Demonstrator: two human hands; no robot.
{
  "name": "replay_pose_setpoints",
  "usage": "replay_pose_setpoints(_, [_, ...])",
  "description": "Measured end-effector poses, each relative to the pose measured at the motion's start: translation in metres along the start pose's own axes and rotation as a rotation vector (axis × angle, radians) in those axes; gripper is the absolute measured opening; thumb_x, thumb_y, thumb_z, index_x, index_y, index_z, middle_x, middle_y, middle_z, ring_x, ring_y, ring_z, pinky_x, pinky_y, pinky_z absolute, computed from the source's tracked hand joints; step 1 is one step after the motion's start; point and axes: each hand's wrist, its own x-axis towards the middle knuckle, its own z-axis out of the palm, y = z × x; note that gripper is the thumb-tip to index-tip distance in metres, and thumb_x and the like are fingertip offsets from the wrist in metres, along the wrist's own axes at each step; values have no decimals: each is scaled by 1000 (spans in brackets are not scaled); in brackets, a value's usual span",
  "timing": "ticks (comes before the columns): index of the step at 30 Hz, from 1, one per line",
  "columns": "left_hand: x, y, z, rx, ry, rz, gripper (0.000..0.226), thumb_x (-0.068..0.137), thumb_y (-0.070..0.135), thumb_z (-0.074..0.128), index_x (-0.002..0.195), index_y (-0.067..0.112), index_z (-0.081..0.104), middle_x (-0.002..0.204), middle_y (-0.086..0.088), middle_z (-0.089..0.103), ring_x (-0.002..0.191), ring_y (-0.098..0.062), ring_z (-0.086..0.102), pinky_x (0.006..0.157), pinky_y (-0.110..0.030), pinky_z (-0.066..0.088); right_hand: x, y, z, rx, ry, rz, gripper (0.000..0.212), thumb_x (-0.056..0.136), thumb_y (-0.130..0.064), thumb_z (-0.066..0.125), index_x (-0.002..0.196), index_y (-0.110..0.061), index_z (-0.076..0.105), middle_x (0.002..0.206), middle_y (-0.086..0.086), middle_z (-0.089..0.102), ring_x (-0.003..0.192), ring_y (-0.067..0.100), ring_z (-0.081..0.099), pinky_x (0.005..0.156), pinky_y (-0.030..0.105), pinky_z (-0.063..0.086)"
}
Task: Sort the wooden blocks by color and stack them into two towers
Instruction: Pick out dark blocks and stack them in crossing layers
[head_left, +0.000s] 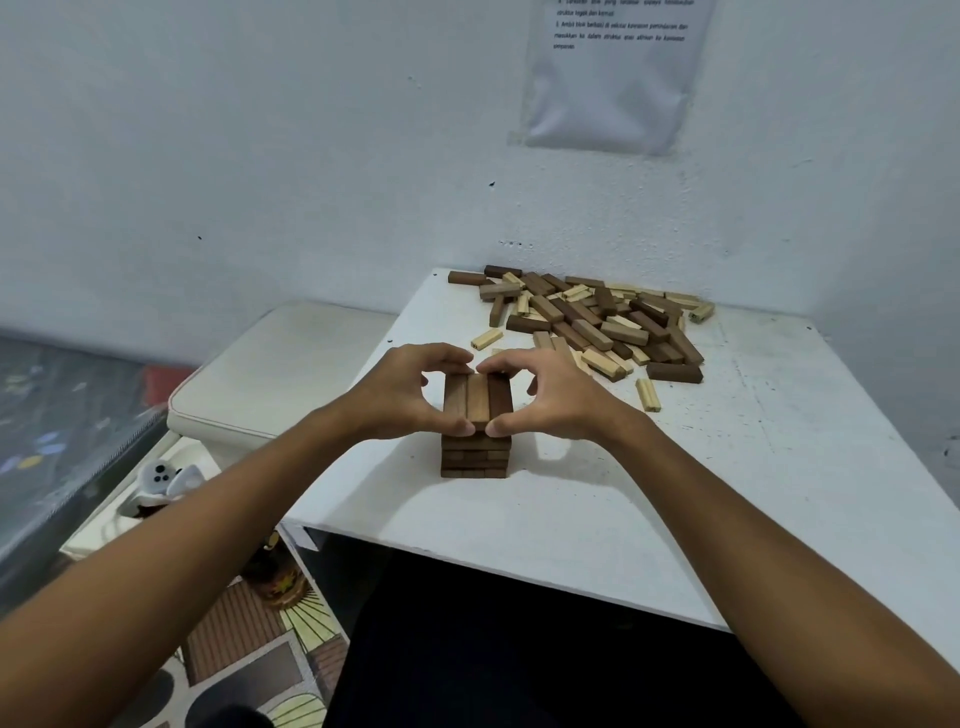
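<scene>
Near the front of a white desk (571, 519) stands one dark tower (475, 441), three dark blocks (478, 397) across its top. The left hand (410, 397) and right hand (550, 397) pinch that layer's ends, squaring it. The blocks look light, rigid and smooth, best gripped by their long sides. Behind the tower lies one mixed pile (592, 322) of dark and pale blocks, too jumbled to count.

white table (675, 519), taped wall notice (613, 78), cushioned stool (270, 374)

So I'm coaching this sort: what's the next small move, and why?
Probably let go and fetch another dark block from the pile. Both hands, left and right, pinch the dark tower's top layer, which already looks full and squared.
</scene>
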Motion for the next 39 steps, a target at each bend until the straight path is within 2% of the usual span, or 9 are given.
replay_pose_setpoints(4, [0, -4, 4, -10, -2, -6, 98, 42, 59, 76, 130, 21, 56, 110, 21, 61, 103, 21, 50, 79, -11, 40, -2, 3, 3, 5, 2, 9, 60, 68, -22, 86, 123, -26, 62, 113, -13, 60, 110, 4, 51, 73, 14, 35])
replay_pose_setpoints(9, [0, -7, 6, -12, -5, -7, 100, 42, 58, 76, 132, 20, 55, 113, 18, 61, 104, 22, 49, 79, -11, 40, -3, 3, 5, 6, 1, 1, 63, 63, -31, 82, 123, -28, 62, 113, -13, 60, 109, 3, 52, 72, 15, 36])
replay_pose_setpoints(14, [-1, -7, 7, -13, -2, -9, 102, 42, 57, 77, 134, 19, 54, 114, 19, 59, 102, 25, 47, 79, -10, 40, -5, 5, 5, 2, 9, 9, 60, 69, -22, 85, 124, -27, 61, 115, -12, 59, 110, 3, 51, 73, 14, 35])
replay_pose_setpoints(19, [-2, -8, 8, -15, -5, -11, 104, 42, 59, 74, 135, 18, 54, 113, 21, 58, 102, 26, 47, 77, -7, 39, -5, 8, 8, 8, 7, 10, 62, 68, -24, 85, 124, -27, 61, 116, -11, 60, 110, 4, 51, 73, 15, 35])
replay_pose_setpoints(30, [-2, -10, 9, -19, -5, -8, 102, 43, 60, 74, 134, 19, 55, 115, 17, 60, 104, 23, 48, 76, -6, 39, -4, 10, 11, 28, -3, 9, 66, 59, -38, 77, 123, -30, 61, 119, -11, 60, 111, 4, 51, 73, 16, 36])
replay_pose_setpoints(39, [-2, -12, 10, -27, -12, -6, 100, 43, 60, 74, 133, 20, 56, 119, 16, 60, 105, 22, 48, 77, -9, 39, -5, 13, 11, 42, -2, 15, 62, 68, -26, 84, 126, -28, 61, 120, -12, 59, 112, 4, 51, 73, 14, 36])
